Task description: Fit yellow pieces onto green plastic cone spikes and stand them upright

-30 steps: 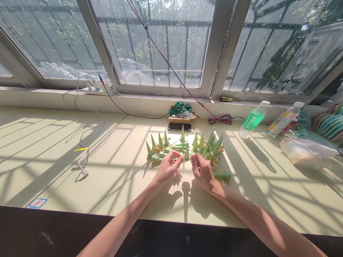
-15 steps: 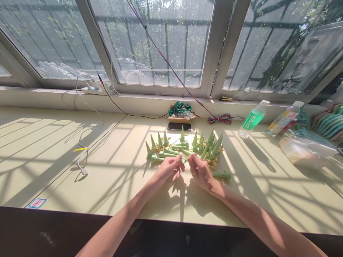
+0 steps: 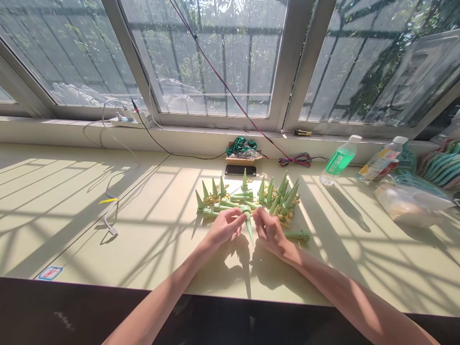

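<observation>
Got a green spike [image 3: 249, 229] between my hands, tip angled down toward me. My left hand [image 3: 225, 226] pinches its wide end; my right hand [image 3: 269, 229] is curled up just beside it, can't tell on what. More green cones [image 3: 289, 199] sit just beyond, then a phone [image 3: 240, 170].

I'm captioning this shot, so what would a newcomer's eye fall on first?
Probably the cluster of pale green, plastic-looking spikes at the middle of the sunlit cream table, many standing point up. Just nearer the viewer, one pale green cone in the left-hand grip points down the picture, the right-hand grip close beside it. Next, the clear plastic bottle with the green label stands to the right, near the white window ledge.
</observation>
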Demonstrator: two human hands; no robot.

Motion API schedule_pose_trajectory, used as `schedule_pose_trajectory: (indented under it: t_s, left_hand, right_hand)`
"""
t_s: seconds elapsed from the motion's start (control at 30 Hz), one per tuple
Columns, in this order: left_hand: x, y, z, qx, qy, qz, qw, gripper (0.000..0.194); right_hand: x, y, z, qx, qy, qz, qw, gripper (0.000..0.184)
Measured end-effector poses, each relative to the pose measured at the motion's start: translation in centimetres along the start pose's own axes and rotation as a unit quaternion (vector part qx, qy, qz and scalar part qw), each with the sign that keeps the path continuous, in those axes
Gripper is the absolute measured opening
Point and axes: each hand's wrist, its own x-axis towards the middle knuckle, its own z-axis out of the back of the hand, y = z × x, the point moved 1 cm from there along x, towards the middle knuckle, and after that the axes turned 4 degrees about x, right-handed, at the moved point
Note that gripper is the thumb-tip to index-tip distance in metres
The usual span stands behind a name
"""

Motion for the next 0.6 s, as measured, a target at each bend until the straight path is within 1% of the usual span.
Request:
schedule_pose_trajectory:
  t_s: [0.13, 0.27, 0.37, 0.6]
  left_hand:
    - [-0.05, 0.04, -0.07, 0.013, -0.030, -0.006, 0.999, 0.045]
    - [0.10, 0.32, -0.08, 0.026, -0.036, -0.018, 0.999, 0.048]
    - [0.18, 0.48, -0.10, 0.043, -0.045, -0.056, 0.997, 0.048]
    - [0.07, 0.80, -0.28, 0.080, -0.056, -0.147, 0.984, 0.035]
  right_hand:
    - [0.02, 0.01, 0.00, -0.007, -0.001, -0.003, 1.000, 0.031]
    - [-0.08, -0.26, -0.04, -0.021, -0.008, -0.005, 1.000, 0.033]
    - [-0.06, -0.30, -0.07, -0.028, -0.013, 0.000, 1.000, 0.034]
    - [-0.02, -0.06, -0.10, -0.054, -0.025, 0.014, 0.998, 0.038]
